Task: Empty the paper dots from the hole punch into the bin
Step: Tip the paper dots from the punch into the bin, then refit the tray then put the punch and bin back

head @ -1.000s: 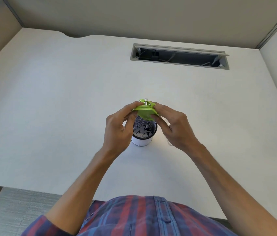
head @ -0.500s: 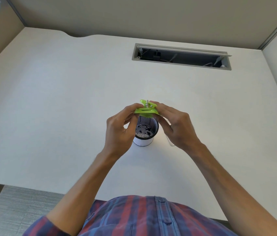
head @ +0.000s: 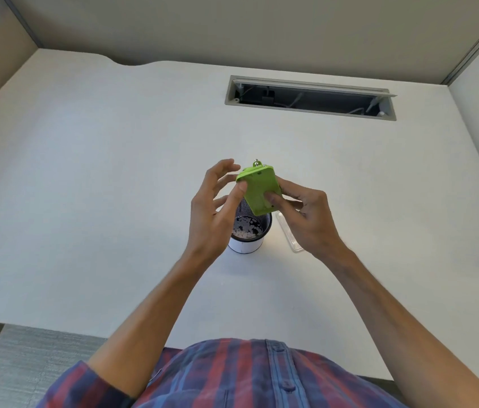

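White desk [head: 85, 187] below: our right hand [head: 306, 219] pinches the green hole punch [head: 258, 189] over the bin [head: 245, 240] (dots inside); left hand [head: 211, 207] fingers loose, thumb touching punch.

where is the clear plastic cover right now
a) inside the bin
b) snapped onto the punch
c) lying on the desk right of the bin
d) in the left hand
c: the clear plastic cover lies flat on the desk, just right of the bin, partly hidden behind the right hand.
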Demonstrator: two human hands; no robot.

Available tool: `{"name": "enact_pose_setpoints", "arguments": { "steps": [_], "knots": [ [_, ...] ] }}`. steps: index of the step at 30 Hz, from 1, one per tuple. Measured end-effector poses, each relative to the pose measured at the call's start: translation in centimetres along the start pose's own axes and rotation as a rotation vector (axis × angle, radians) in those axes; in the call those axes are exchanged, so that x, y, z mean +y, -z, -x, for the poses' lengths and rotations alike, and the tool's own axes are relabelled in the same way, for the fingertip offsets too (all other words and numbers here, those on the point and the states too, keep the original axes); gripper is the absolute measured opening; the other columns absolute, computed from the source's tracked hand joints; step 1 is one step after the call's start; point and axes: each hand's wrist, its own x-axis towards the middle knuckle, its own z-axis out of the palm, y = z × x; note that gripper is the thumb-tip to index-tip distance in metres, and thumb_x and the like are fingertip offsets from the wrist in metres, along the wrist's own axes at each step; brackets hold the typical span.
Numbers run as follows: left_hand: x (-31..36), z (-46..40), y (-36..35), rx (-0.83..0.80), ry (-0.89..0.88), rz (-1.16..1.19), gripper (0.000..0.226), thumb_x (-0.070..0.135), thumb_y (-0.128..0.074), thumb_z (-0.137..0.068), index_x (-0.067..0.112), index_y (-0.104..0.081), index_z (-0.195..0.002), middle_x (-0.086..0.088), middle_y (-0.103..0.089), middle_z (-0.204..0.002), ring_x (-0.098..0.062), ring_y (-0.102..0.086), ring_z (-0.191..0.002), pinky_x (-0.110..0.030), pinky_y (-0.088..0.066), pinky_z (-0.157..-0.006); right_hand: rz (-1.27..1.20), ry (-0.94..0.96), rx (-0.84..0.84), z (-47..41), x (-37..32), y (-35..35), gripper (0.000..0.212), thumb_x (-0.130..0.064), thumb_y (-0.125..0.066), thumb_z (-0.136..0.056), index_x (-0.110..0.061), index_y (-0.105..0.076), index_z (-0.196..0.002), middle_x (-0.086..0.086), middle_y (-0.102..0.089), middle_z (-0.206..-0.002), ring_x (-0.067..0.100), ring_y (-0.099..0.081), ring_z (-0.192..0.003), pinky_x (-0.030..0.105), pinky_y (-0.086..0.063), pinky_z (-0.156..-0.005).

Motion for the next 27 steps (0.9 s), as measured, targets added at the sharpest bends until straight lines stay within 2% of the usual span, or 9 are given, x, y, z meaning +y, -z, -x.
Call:
{"name": "enact_pose_setpoints", "arguments": {
  "steps": [4, 6, 8, 11, 13, 16, 22, 25, 27],
  "knots": [
    [-0.2, -0.9, -0.1, -0.175, 0.145, 0.141, 0.043, 0.030, -0.055, -0.097, 0.018, -0.051, -0.139, -0.004, -0.064, -0.134, -0.016, -0.061, -0.124, -0.029, -0.052, -0.096, -0.167, -0.065, -0.027, -0.5, -0.6, -0.3, 0.027, -0.008, -0.058, -0.097, -0.007, -0.067, -0.122, -0.002, -0.076, -0.106, 0.018, -0.072, -0.100, 0.029, -0.058, -0.080],
    [-0.1, -1.4, -0.2, -0.254, 0.221, 0.256, 0.039, 0.028, -0.053, -0.099, 0.012, -0.056, -0.134, -0.008, -0.068, -0.127, -0.019, -0.066, -0.115, -0.031, -0.055, -0.091, -0.231, -0.095, -0.058, -0.8, -1.0, -0.5, 0.023, -0.008, -0.057, -0.098, -0.010, -0.069, -0.118, -0.002, -0.078, -0.099, 0.019, -0.073, -0.095, 0.030, -0.058, -0.078],
    [-0.1, -1.8, -0.2, -0.275, 0.283, 0.338, 0.036, 0.030, -0.053, -0.098, 0.011, -0.061, -0.128, -0.011, -0.069, -0.120, -0.022, -0.067, -0.109, -0.035, -0.056, -0.088, -0.311, -0.150, -0.100, -1.2, -1.4, -0.5, 0.023, -0.006, -0.055, -0.099, -0.012, -0.068, -0.116, -0.002, -0.078, -0.097, 0.017, -0.074, -0.092, 0.028, -0.058, -0.077],
    [-0.3, -2.1, -0.2, -0.252, 0.338, 0.400, 0.036, 0.032, -0.056, -0.096, 0.009, -0.064, -0.123, -0.016, -0.067, -0.118, -0.029, -0.064, -0.109, -0.056, -0.052, -0.098, -0.346, -0.264, -0.126, -1.5, -1.6, -0.4, 0.021, -0.008, -0.056, -0.098, -0.013, -0.070, -0.113, -0.003, -0.079, -0.095, 0.014, -0.075, -0.090, 0.023, -0.058, -0.074],
    [-0.3, -2.1, -0.3, -0.231, 0.375, 0.440, 0.037, 0.034, -0.057, -0.096, 0.008, -0.065, -0.122, -0.017, -0.066, -0.117, -0.031, -0.063, -0.110, -0.062, -0.048, -0.102, -0.324, -0.311, -0.102, -1.6, -1.5, -0.5, 0.016, -0.011, -0.060, -0.096, -0.015, -0.073, -0.105, -0.004, -0.079, -0.090, 0.012, -0.075, -0.086, 0.021, -0.057, -0.072],
    [-0.3, -2.1, -0.3, -0.196, 0.392, 0.455, 0.040, 0.034, -0.057, -0.095, 0.007, -0.064, -0.123, -0.015, -0.069, -0.116, -0.029, -0.066, -0.107, -0.057, -0.051, -0.101, -0.344, -0.338, -0.006, -1.4, -1.4, -0.7, 0.014, -0.012, -0.061, -0.096, -0.012, -0.075, -0.097, -0.003, -0.079, -0.084, 0.012, -0.076, -0.081, 0.020, -0.057, -0.067],
    [-0.2, -2.4, 0.7, -0.112, 0.278, 0.352, 0.028, 0.028, -0.063, -0.091, 0.008, -0.064, -0.112, 0.001, -0.068, -0.092, -0.014, -0.066, -0.085, -0.032, -0.057, -0.072, -0.148, -0.312, 0.155, -0.1, -0.1, 0.4, 0.017, -0.013, -0.058, -0.097, -0.015, -0.074, -0.100, 0.000, -0.078, -0.096, 0.014, -0.074, -0.090, 0.021, -0.055, -0.069],
    [-0.3, -2.4, 1.0, -0.117, 0.140, 0.197, 0.021, 0.022, -0.068, -0.088, 0.013, -0.064, -0.107, 0.013, -0.066, -0.079, -0.008, -0.062, -0.076, -0.024, -0.053, -0.069, -0.051, -0.314, 0.196, 0.9, 0.9, 1.0, 0.017, -0.011, -0.059, -0.096, -0.016, -0.074, -0.100, -0.003, -0.077, -0.093, 0.010, -0.073, -0.087, 0.021, -0.053, -0.073],
    [-0.4, -2.3, 1.0, -0.134, 0.067, 0.112, 0.023, 0.020, -0.071, -0.086, 0.019, -0.064, -0.108, 0.016, -0.068, -0.081, -0.005, -0.063, -0.077, -0.023, -0.054, -0.071, 0.058, -0.316, 0.227, 1.5, 1.6, 1.3, 0.015, -0.014, -0.061, -0.094, -0.021, -0.073, -0.098, -0.007, -0.077, -0.091, 0.006, -0.073, -0.087, 0.023, -0.054, -0.077]
  ]
}}
